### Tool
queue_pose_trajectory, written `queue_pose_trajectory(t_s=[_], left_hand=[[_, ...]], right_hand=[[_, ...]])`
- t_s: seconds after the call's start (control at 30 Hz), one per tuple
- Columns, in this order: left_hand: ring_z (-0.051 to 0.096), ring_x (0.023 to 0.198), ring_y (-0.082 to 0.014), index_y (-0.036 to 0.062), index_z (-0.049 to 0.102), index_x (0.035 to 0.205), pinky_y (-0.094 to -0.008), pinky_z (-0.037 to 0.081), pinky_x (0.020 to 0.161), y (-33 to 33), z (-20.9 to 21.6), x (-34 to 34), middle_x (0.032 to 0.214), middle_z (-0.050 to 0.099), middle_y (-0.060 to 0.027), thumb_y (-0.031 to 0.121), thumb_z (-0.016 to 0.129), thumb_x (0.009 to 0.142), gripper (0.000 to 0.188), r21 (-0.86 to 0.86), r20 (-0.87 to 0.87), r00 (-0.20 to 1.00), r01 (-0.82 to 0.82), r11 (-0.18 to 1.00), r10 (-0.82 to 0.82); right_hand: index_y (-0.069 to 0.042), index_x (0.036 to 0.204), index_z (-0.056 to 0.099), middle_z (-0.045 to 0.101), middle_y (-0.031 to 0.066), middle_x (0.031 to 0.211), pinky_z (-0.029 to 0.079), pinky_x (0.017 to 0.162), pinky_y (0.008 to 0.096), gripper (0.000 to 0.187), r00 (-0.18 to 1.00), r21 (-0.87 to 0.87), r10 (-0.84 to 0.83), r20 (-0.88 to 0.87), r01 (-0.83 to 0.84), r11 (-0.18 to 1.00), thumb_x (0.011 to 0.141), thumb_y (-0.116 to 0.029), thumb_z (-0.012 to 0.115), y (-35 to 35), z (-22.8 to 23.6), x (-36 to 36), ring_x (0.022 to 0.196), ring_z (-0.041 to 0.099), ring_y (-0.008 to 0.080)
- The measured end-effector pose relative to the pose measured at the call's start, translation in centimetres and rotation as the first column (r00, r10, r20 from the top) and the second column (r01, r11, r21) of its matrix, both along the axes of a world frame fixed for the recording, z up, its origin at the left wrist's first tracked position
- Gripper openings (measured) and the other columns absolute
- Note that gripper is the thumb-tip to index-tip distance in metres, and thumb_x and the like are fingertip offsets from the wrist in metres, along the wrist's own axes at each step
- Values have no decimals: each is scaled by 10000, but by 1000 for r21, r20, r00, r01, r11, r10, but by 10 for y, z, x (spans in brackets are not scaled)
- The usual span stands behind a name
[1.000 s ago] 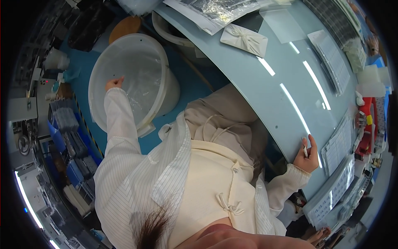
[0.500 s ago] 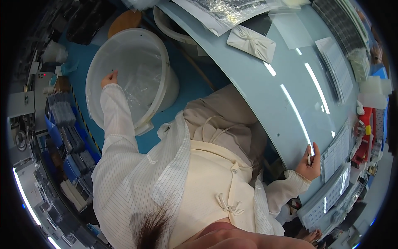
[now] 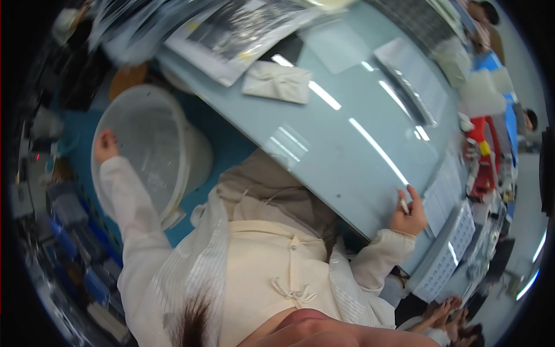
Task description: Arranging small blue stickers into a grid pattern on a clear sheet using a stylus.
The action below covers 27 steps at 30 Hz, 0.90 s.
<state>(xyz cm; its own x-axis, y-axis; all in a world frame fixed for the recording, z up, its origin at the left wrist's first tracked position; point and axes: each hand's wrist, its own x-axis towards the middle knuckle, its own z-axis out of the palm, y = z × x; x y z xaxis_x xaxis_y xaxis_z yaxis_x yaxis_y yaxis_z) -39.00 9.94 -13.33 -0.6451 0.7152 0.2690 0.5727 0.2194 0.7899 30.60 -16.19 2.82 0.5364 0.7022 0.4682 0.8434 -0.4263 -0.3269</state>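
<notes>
My left hand is over the near left side of a large white plastic tub. Its fingers look curled together, but blur hides whether anything small is between them. Clear plastic film shows faintly inside the tub. At the right, my right hand is raised over the edge of a glossy pale table. A short, slim whitish stick-like tool is gripped between its thumb and fingers; its exact kind cannot be made out.
A white wrapped packet and a plastic-covered sheet lie on the table's far part. Printed sheets line its right side, near a red holder. Stacked blue trays stand at lower left. Other people's hands show at lower right.
My view has swung, so the table and the tub sit further left and the tub lower in the picture. My left hand stays over the tub; the right still holds the slim tool.
</notes>
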Motion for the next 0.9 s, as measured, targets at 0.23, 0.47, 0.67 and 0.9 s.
queue_pose_trajectory(t_s=[0.23,0.47,0.67,0.9], left_hand=[[625,782,-163,-15,674,994,-260,499,714,-2,219,275,852,663,-94,29,606,950,92,268,-589,473,879,394,-655],[643,992,-296,89,674,1064,-364,544,821,67,229,518,1117,643,-83,189,715,878,215,-189,-545,-331,944,-271,-770],[472,1315,-293,169,600,1298,-379,410,1091,97,183,650,1395,535,-109,310,688,905,426,-257,-574,-304,948,-186,-760],[491,1317,-249,235,586,1341,-376,442,1074,99,170,672,1392,559,-87,375,642,921,447,-488,-647,-444,866,-110,-620]], right_hand=[[-94,1018,740,553,94,621,424,499,330,253,994,-73,-39,-98,32,997,778,-163,783,-1,10,-5,504,505,211],[-83,1022,737,493,74,582,383,481,329,262,988,-40,-90,-128,86,996,772,-142,789,-14,9,2,491,454,180],[-60,1011,736,579,91,633,384,462,302,261,954,26,-105,-279,117,993,781,-159,808,-18,2,1,492,479,173],[-34,972,726,640,96,673,399,450,299,246,950,49,-66,-307,85,995,778,-163,805,-17,6,3,476,508,185]])
